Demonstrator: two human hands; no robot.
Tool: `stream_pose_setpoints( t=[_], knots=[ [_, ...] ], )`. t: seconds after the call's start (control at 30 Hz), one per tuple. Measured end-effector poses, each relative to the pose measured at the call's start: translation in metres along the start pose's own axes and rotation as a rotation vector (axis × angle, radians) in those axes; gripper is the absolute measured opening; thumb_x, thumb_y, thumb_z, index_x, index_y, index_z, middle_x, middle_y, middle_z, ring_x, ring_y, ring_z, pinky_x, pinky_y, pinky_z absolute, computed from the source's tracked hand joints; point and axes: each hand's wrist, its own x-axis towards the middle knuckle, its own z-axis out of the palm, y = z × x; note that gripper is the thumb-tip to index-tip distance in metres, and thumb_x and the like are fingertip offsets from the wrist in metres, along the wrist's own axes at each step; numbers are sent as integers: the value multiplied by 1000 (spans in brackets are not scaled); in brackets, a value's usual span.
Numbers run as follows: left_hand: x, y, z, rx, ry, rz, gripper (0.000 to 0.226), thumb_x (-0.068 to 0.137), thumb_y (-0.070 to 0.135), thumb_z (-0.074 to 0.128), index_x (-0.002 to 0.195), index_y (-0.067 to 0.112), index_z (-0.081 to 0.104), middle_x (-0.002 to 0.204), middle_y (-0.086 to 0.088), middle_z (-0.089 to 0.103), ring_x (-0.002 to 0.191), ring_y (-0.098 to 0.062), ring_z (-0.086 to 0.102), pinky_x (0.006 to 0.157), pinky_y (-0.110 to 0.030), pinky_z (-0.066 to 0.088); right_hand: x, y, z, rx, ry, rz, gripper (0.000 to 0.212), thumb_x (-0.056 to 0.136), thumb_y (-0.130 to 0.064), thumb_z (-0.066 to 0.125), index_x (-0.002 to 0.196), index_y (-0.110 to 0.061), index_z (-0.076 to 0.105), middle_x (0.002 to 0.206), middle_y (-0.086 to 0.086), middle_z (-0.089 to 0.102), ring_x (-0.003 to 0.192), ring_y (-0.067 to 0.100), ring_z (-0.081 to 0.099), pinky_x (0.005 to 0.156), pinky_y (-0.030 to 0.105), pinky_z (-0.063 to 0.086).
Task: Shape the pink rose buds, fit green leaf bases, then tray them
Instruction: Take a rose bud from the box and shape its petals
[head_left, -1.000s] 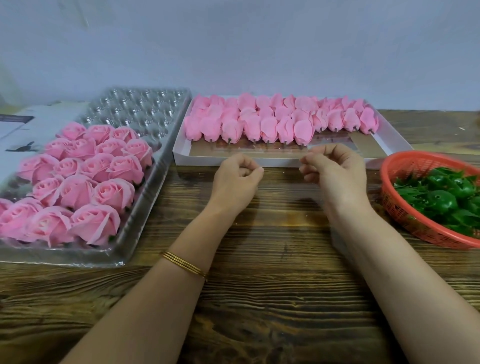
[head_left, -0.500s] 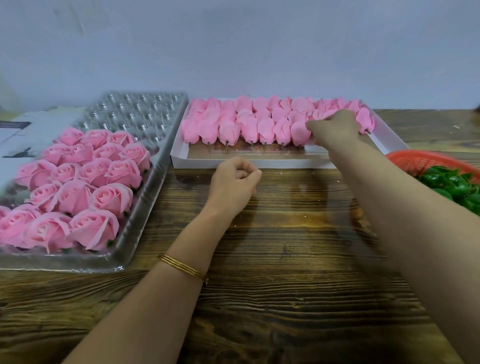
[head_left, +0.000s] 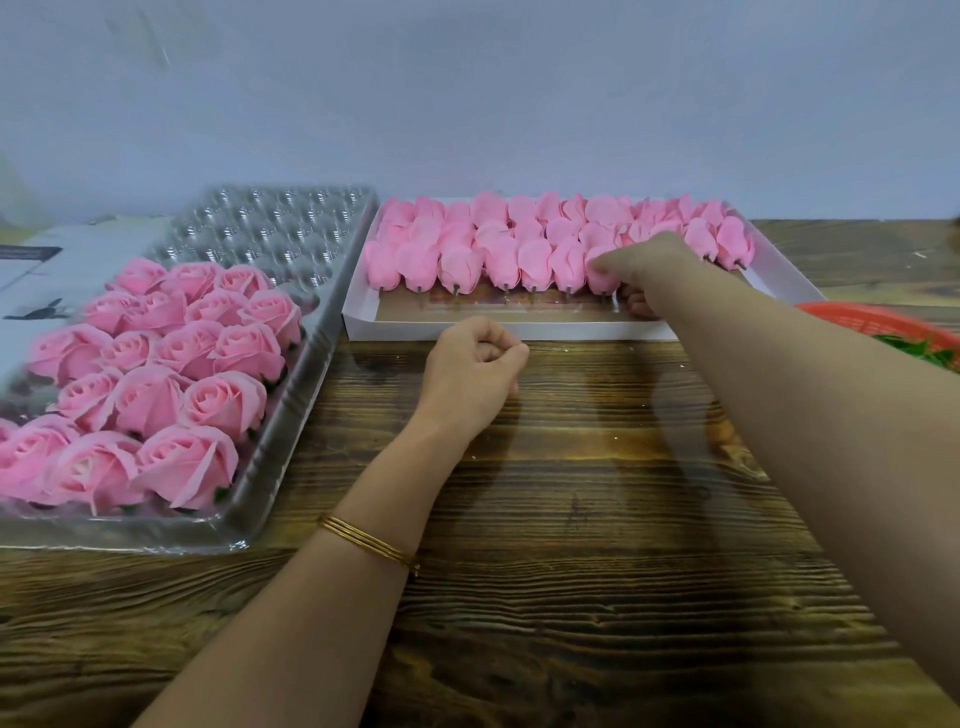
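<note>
Rows of closed pink rose buds lie in a white cardboard box at the back of the wooden table. My right hand reaches into the box and pinches the front-row pink bud nearest it. My left hand rests on the table in front of the box, fingers curled, holding nothing. A clear plastic tray on the left holds several shaped pink roses. Only an edge of the red basket with green leaf bases shows at the right.
The far half of the clear tray has unfilled cups. A white sheet with print lies behind the tray at the left. A grey wall stands right behind the box. Bare wood table lies between my forearms.
My right hand went from the table in front of the box into the box and shifted left onto a front-row bud. The left hand has stayed put.
</note>
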Motion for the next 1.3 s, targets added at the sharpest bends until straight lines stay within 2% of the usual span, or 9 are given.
stream_pose_setpoints(
  t=[0.17,0.37,0.47,0.63,0.83,0.97,1.13,1.23,1.3],
  knots=[
    [-1,-1,-1,7,-15,9,2,93,12,63,92,10,64,53,7,58,51,1,54,68,-24,44,4,-4,5,-159,48,-32,23,73,-12,71,91,-9,58,89,10,57,79,25,53,73,31,49],
    [2,-4,-1,17,-10,19,10,92,13,64,84,19,61,48,10,59,50,2,54,66,-25,42,0,-3,10,-226,108,-64,29,68,-11,69,93,-8,55,83,10,56,75,24,54,69,31,46],
    [2,-5,0,16,-15,23,10,92,13,64,84,19,61,49,10,59,50,3,55,66,-25,43,0,-1,11,-194,146,-76,23,69,-13,70,79,-7,50,80,10,55,73,24,54,68,31,47],
    [2,-4,-1,10,-23,26,8,92,13,64,86,17,62,49,10,59,50,2,55,67,-25,43,-2,7,12,-62,220,-96,26,71,-20,70,76,-11,46,72,4,49,60,19,47,49,25,36],
    [2,-4,-2,13,-35,31,8,93,13,63,86,16,62,49,10,59,49,3,54,66,-25,42,-7,5,2,-36,294,-127,28,78,-33,69,75,-15,47,82,5,57,73,23,55,52,24,33],
    [3,-4,-2,6,-43,22,9,93,13,64,86,18,61,49,11,60,50,4,55,65,-23,42,-11,3,-6,-25,343,-169,30,80,-35,68,93,-13,52,90,6,56,80,23,52,49,23,26],
    [4,-5,-2,6,-47,18,9,93,14,64,86,19,61,49,11,60,49,4,55,65,-24,42,-26,8,-11,23,348,-235,36,79,-29,69,59,-16,42,57,1,42,53,17,42,47,24,26],
    [3,-6,-1,-6,-30,23,12,92,12,64,83,19,61,47,10,59,47,3,53,63,-25,41,-40,11,-12,43,327,-259,36,78,-27,70,57,-5,49,57,8,47,55,21,43,56,26,33],
    [3,-6,0,-10,-23,28,12,92,12,63,82,18,61,46,10,58,47,2,53,63,-26,41,-53,13,-10,74,293,-285,36,74,-26,71,70,8,63,67,16,57,63,22,51,64,32,42]
  ],
)
